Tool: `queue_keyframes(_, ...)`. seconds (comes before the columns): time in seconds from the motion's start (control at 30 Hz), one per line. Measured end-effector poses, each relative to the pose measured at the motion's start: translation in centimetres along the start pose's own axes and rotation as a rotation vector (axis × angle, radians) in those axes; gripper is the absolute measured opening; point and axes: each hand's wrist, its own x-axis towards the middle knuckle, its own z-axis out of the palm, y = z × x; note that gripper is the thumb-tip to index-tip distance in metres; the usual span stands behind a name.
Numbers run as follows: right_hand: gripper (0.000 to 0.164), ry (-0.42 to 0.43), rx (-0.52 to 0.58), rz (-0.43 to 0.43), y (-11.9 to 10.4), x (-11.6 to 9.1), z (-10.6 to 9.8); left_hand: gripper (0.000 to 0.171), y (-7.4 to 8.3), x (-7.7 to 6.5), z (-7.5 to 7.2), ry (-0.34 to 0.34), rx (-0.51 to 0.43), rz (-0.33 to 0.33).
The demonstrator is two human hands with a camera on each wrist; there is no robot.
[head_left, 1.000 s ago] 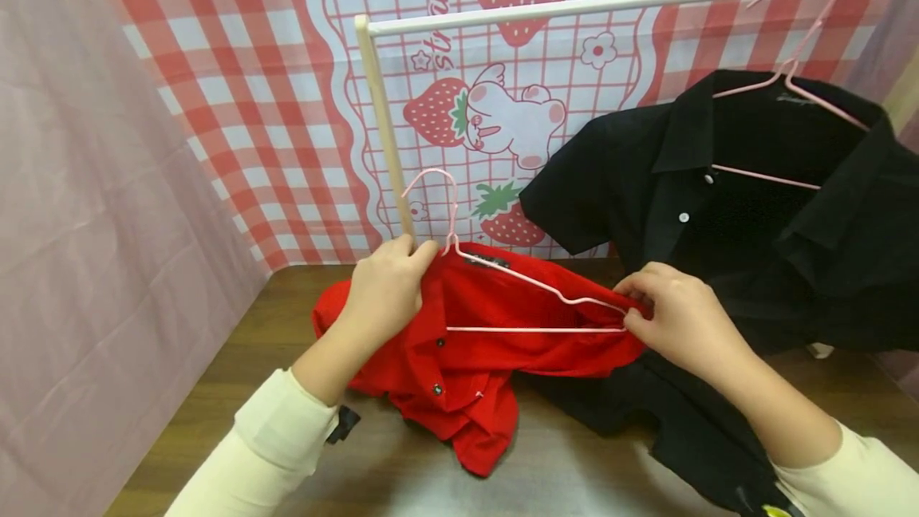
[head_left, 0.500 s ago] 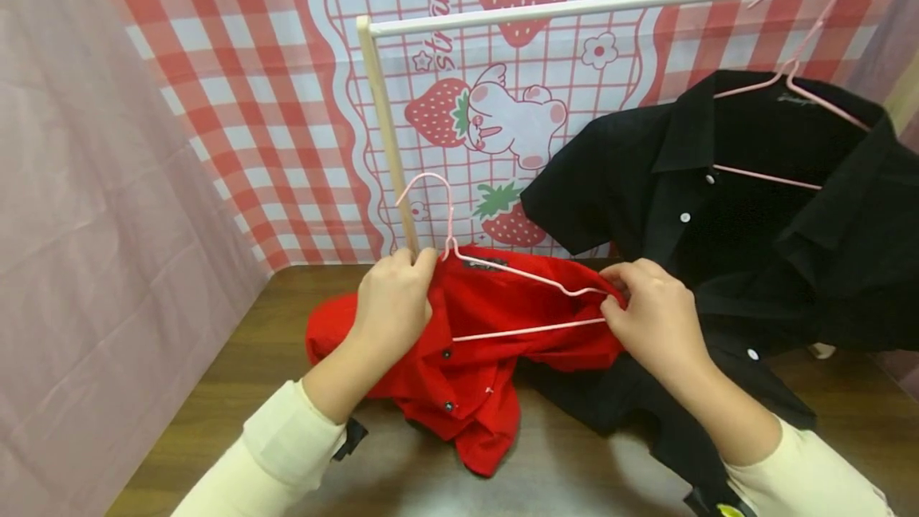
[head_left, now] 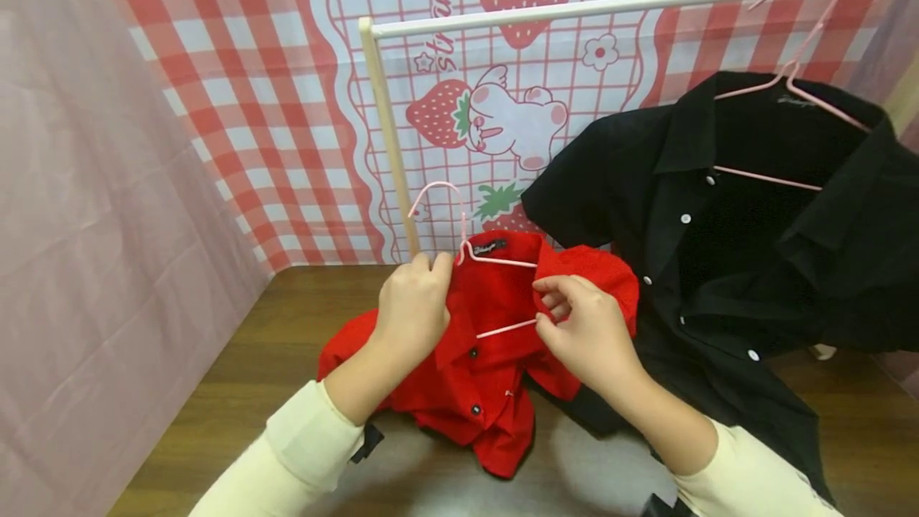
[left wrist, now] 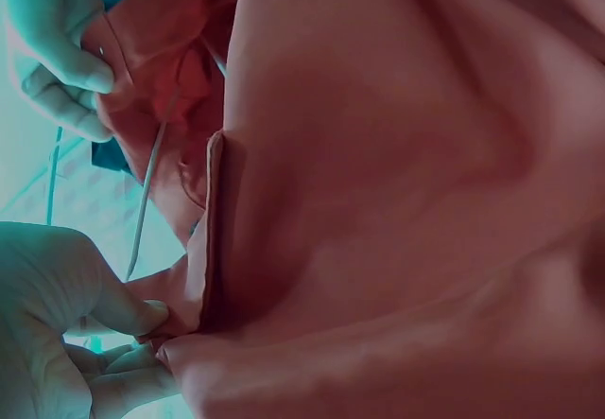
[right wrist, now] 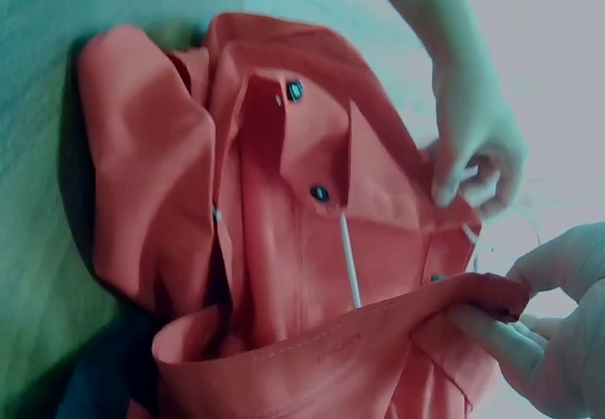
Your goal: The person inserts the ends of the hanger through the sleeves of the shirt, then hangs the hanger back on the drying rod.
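A red short-sleeved shirt (head_left: 448,377) with dark buttons lies bunched over the table, a pink hanger (head_left: 506,329) inside it. The hanger's hook stands up out of the collar. My left hand (head_left: 415,301) pinches the collar edge beside the hook, and in the left wrist view my left hand (left wrist: 57,315) shows thumb and fingers on the cloth. Farther right, my right hand (head_left: 585,325) pinches the shirt's other front edge; in the right wrist view my right hand (right wrist: 558,324) holds its corner. Red cloth hides the hanger's right end.
A black shirt (head_left: 617,182) hangs from a pink hanger on the white rail (head_left: 574,13) at the right, its hem reaching the table behind my right arm. A wooden post (head_left: 384,118) carries the rail's left end. A checked strawberry cloth (head_left: 266,142) backs the table (head_left: 237,389).
My right hand has moved left from the hanger's right end, bringing the shirt's front edge over that end. The left hand has shifted slightly right and down, the hook with it.
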Motion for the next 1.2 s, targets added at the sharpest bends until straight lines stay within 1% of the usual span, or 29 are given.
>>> queue_keyframes(0.1,0.031,-0.051,0.044,-0.019,-0.4,-0.5,0.6,0.03,-0.2,0.0,0.3,0.007,0.0,-0.017)
queue_keyframes(0.27,0.035,-0.177,0.147,-0.027,-0.7,-1.1,1.6,0.03,-0.4,-0.1,0.8,0.031,-0.014,-0.032)
queue_keyframes(0.33,0.035,-0.204,0.167,-0.031,-0.8,-1.2,1.8,0.03,-0.4,-0.2,0.9,0.04,-0.023,-0.032)
queue_keyframes(0.4,0.037,-0.211,0.16,-0.053,-0.6,-1.3,1.8,0.03,-0.5,-0.4,1.0,0.052,-0.036,-0.031)
queue_keyframes(0.53,0.04,-0.21,0.107,-0.113,0.2,-1.2,1.4,0.029,-1.0,-0.6,1.1,0.078,-0.077,-0.031)
queue_keyframes(0.63,0.038,-0.185,0.055,-0.174,1.3,-1.0,0.7,0.027,-1.5,-0.7,1.0,0.092,-0.116,-0.026)
queue_keyframes(0.7,0.035,-0.133,-0.003,-0.235,2.1,-0.7,0.3,0.026,-1.8,-0.9,1.0,0.096,-0.135,-0.016)
queue_keyframes(0.8,0.03,0.002,-0.102,-0.343,3.3,0.0,-0.6,0.026,-2.2,-1.2,1.1,0.114,-0.162,0.005)
queue_keyframes(0.87,0.033,0.085,-0.166,-0.396,3.8,0.7,-1.2,0.025,-2.4,-1.3,1.1,0.135,-0.175,0.027)
queue_keyframes(0.9,0.036,0.107,-0.182,-0.415,4.0,1.1,-1.5,0.024,-2.4,-1.4,1.1,0.146,-0.182,0.041)
queue_keyframes(0.97,0.043,0.097,-0.198,-0.44,4.2,1.6,-2.1,0.022,-2.3,-1.4,1.1,0.165,-0.196,0.072)
queue_keyframes(1.07,0.046,0.015,-0.212,-0.466,4.1,2.1,-2.5,0.02,-2.1,-1.3,1.1,0.18,-0.206,0.121)
queue_keyframes(1.13,0.043,-0.04,-0.219,-0.47,3.9,2.4,-2.6,0.019,-1.9,-1.3,1.0,0.179,-0.212,0.152)
queue_keyframes(1.2,0.035,-0.077,-0.208,-0.462,3.8,2.6,-2.8,0.019,-1.7,-1.2,0.9,0.172,-0.211,0.182)
